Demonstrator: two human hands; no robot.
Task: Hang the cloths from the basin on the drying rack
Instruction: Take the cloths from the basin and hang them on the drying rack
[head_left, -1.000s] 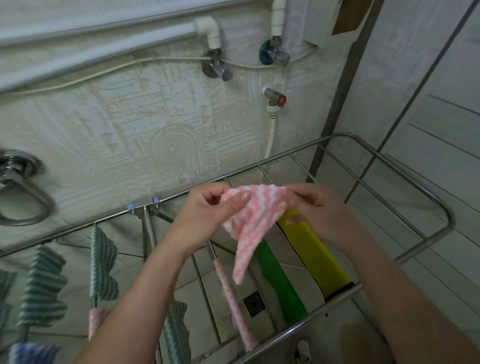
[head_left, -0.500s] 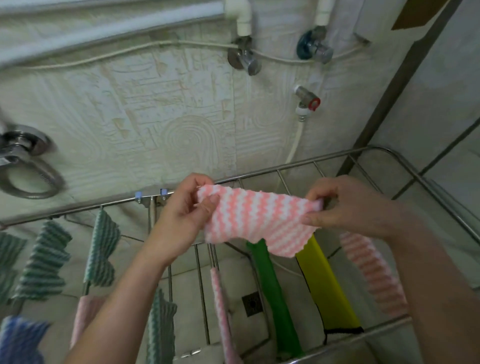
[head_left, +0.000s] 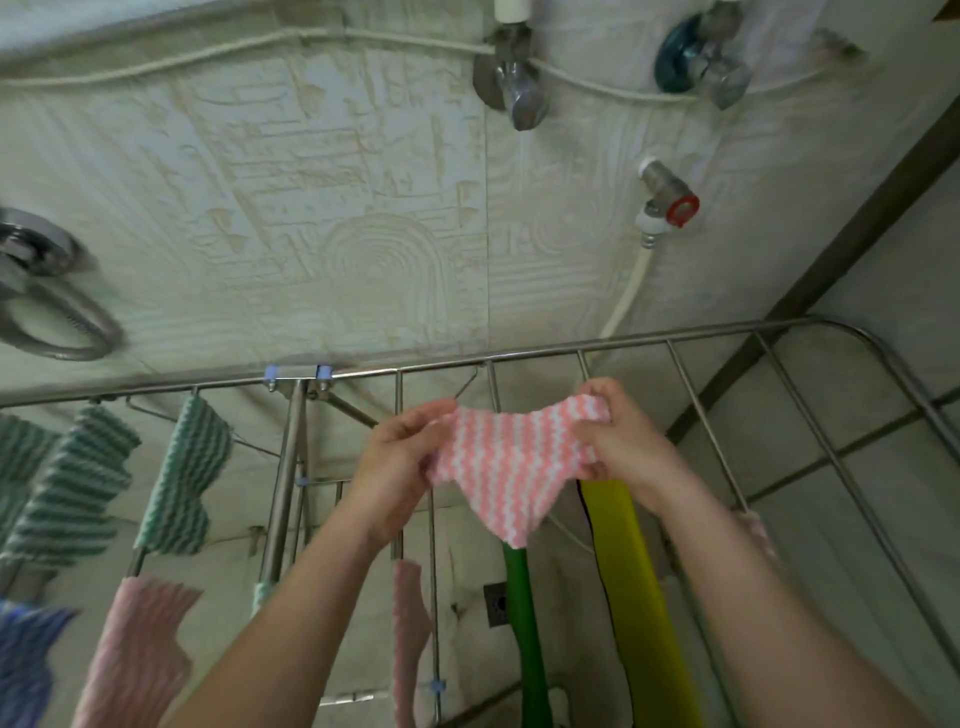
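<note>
Both hands, left grip (head_left: 400, 452) and right grip (head_left: 615, 436), pinch a pink-and-white striped cloth (head_left: 511, 467) stretched above the steel drying rack (head_left: 675, 338), beside hanging green (head_left: 524, 623) and yellow cloths (head_left: 634, 597).

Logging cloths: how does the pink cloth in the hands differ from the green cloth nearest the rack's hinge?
The pink cloth has pink stripes, the green cloth green. Left hand and right hand hold the pink cloth spread; the green cloth hangs on the drying rack. Both have wavy stripes.

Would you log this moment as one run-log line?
step: hanging | left hand: grips pink-white cloth | right hand: grips its other end | state: spread at drying rack, not yet draped
</note>
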